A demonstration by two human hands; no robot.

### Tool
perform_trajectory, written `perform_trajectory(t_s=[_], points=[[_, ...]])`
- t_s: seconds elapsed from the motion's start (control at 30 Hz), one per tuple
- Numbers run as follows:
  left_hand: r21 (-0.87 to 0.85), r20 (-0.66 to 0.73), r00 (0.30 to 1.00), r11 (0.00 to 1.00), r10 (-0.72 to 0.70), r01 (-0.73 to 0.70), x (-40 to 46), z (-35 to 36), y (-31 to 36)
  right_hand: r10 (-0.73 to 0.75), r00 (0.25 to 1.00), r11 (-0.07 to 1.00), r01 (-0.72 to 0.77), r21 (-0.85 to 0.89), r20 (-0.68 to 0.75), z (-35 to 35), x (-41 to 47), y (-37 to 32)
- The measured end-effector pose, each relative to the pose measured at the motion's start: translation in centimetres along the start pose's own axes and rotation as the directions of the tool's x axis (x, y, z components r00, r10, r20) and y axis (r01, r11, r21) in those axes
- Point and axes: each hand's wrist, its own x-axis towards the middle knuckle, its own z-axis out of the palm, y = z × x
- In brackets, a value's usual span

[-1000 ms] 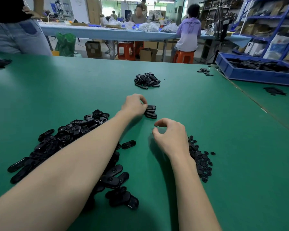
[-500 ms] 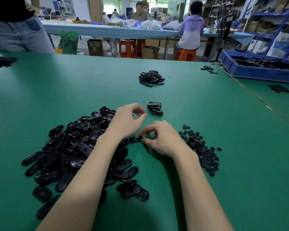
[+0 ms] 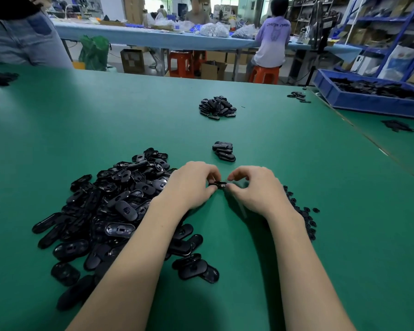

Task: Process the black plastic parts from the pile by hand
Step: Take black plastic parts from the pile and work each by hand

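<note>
Fingers of left hand [image 3: 193,182] and right hand [image 3: 253,187] pinch one black part [image 3: 218,184]; loose grip risks dropping it onto the counter [image 3: 296,163].

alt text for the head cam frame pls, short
Both hands, left hand and right hand, pinch one small black part between them above a green table. A big pile of black oval parts lies to the left, a small stack just beyond the hands.
</note>
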Motion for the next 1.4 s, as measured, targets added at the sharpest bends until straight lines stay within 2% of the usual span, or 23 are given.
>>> perform_trajectory(t_s=[0.13, 0.27, 0.43, 0.63, 0.9, 1.17, 1.27, 1.4], points=[[-0.034, -0.037, 0.999, 0.999, -0.003, 0.002, 0.0, 0.0, 0.3, 0.194, 0.967, 0.969, -0.215, -0.119, -0.167, -1.0, 0.0, 0.7], [-0.093, -0.058, 0.998, 0.996, 0.008, -0.013, -0.1, 0.1, 0.6, 0.344, 0.932, 0.923, -0.358, -0.139, -0.115, -1.8, -0.2, 1.5], [-0.139, -0.075, 0.996, 0.989, 0.037, -0.047, 0.2, 0.3, 0.4, 0.415, 0.905, 0.902, -0.423, -0.089, -0.093, -2.0, -0.2, 1.3], [-0.262, -0.036, 0.999, 0.965, -0.012, 0.003, 0.1, 0.4, 0.5, 0.403, 0.91, 0.908, -0.411, -0.082, -0.097, -1.9, -0.2, 0.8], [-0.284, 0.001, 0.999, 0.957, -0.054, 0.052, 0.1, 0.4, 0.5, 0.451, 0.891, 0.887, -0.454, -0.083, -0.06, -2.3, 0.0, 1.1], [-0.242, 0.012, 0.998, 0.968, -0.063, 0.064, 0.2, 0.5, 0.4, 0.415, 0.904, 0.906, -0.421, -0.044, -0.104, -1.9, 0.2, 1.1], [-0.234, 0.021, 0.996, 0.968, -0.089, 0.092, 0.2, 0.6, 0.5, 0.364, 0.924, 0.931, -0.359, 0.063, -0.118, -1.8, 0.1, 1.1], [-0.311, 0.048, 0.984, 0.934, -0.169, 0.176, 0.2, 0.7, 0.9, 0.297, 0.954, 0.9, -0.266, 0.344, -0.04, -1.4, 0.3, 0.5]])
